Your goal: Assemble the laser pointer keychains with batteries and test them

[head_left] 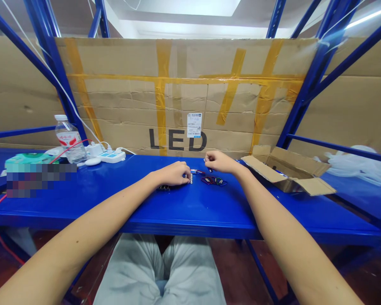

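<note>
My left hand [175, 173] rests low over the blue table, fingers bent and drawn together. Its fingertips touch a short row of small silver pieces [191, 178]; whatever lies beneath the palm is hidden. Beside its heel are small dark pieces [164, 187] with shiny ends. My right hand [220, 161] is raised slightly, its fingers curled in a pinch around a small dark piece [210, 170] too small to name. Between the hands lies a slim, shiny blue-and-red metal piece [197, 172]. Nearer me is a cluster of coloured carabiners [213, 181].
An open cardboard box [288, 169] stands right of my right forearm. At the left are a water bottle [70, 140], a white power strip [112, 156] and a green packet [31, 161]. A large cardboard panel [123, 106] closes off the back of the blue table [190, 212].
</note>
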Available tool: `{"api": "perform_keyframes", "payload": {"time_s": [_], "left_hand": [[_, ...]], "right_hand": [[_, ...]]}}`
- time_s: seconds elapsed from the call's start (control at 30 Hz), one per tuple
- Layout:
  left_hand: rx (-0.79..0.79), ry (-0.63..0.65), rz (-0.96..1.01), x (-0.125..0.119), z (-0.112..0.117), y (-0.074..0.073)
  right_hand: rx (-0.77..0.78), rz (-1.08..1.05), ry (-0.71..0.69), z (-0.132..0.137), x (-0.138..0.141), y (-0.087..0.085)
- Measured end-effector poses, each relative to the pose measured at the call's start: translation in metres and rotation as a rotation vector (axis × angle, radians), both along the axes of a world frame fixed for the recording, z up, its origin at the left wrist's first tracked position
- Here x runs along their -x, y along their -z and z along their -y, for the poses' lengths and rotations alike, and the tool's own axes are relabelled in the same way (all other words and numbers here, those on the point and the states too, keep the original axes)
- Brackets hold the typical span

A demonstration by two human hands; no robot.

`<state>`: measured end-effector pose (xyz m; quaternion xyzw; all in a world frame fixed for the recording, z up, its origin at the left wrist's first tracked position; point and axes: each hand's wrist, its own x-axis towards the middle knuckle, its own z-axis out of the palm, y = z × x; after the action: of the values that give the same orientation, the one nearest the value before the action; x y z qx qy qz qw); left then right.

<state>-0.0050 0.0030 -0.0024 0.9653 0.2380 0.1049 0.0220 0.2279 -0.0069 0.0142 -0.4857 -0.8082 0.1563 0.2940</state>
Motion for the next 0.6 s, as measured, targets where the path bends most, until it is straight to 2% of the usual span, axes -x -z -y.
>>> {"api": "perform_keyframes", "payload": {"time_s": [0.2, 0.33, 0.43, 0.6], "left_hand": [[0.09, 0.013, -0.008, 0.002, 0.0, -0.002], [0.167, -0.007, 0.021, 0.007, 0.001, -0.007], [0.131, -0.034, 0.041, 0.011, -0.002, -0.009], [-0.012, 0.001, -0.097, 0.012, -0.007, -0.008]], "right_hand": [[0.016, -0.034, -0.069, -0.002, -0.001, 0.0], [0.114, -0.109, -0.11, -0.003, -0.001, 0.002], [0.221, -0.164, -0.139, -0.003, -0.001, 0.005], [0.331, -0.185, -0.197, -0.004, 0.0, 0.008]]}}
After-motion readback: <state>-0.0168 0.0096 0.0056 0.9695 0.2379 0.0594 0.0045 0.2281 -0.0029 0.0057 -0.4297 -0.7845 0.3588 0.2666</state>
